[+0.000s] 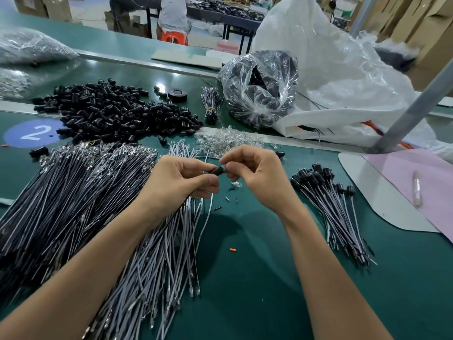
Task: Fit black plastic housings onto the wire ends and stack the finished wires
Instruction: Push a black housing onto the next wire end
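We hold one black housing [217, 171] in the air over the desk [257, 278], between both hands, with the finished stack [331, 204] to our right; left hand [181, 179] fingers are clamped on its left end, its wire [208, 214] trailing down; right hand [255, 173] fingers pinch its right end; its long axis runs roughly level, left to right, mouth hidden; pushed askew, we judge, it could jam, or slip into the loose wires [152, 261].

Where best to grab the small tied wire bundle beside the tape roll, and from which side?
Probably at the yellow band on the wire bundle, from above, pinched across its two long sides. It lies flat on the table, bound tightest there, and fans loose at its far end.
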A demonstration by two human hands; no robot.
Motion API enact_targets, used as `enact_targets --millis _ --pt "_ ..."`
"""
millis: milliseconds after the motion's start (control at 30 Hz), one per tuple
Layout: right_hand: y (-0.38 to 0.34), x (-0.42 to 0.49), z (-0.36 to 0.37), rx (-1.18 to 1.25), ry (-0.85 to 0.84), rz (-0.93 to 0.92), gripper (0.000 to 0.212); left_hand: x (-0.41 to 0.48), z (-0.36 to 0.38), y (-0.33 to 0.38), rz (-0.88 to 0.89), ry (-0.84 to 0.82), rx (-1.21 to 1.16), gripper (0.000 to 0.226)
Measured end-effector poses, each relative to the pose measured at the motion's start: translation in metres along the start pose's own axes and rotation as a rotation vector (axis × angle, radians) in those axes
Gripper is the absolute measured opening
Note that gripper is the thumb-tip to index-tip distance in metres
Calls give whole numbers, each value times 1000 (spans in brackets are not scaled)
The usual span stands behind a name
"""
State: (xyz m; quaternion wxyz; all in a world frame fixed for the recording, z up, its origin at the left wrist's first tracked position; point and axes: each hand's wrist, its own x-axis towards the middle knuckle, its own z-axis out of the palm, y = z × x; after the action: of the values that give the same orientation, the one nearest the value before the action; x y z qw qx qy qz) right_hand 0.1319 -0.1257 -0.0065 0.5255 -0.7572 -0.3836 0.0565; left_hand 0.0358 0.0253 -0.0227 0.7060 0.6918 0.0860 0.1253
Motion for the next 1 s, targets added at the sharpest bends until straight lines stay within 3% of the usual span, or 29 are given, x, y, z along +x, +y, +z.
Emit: enact_targets --millis 167,600,767,933,1000 --pt "2 -2 -3 68 -39 -5 14 -2 0 1 15 -25 -21 20" --pt "2 -5 5 294 -66 33 29 -3 0 2 56 -43 -99 19" --pt "2 -6 6 365 -44 9 19 -6 0 3 36 -65 -127 19" --pt "-2 -2 15 522 -58 -17 7 -6 1 12 68 -122 -208 33" --pt "-8 0 9 687 -50 -12 10 -6 0 14 81 -171 -210 45"
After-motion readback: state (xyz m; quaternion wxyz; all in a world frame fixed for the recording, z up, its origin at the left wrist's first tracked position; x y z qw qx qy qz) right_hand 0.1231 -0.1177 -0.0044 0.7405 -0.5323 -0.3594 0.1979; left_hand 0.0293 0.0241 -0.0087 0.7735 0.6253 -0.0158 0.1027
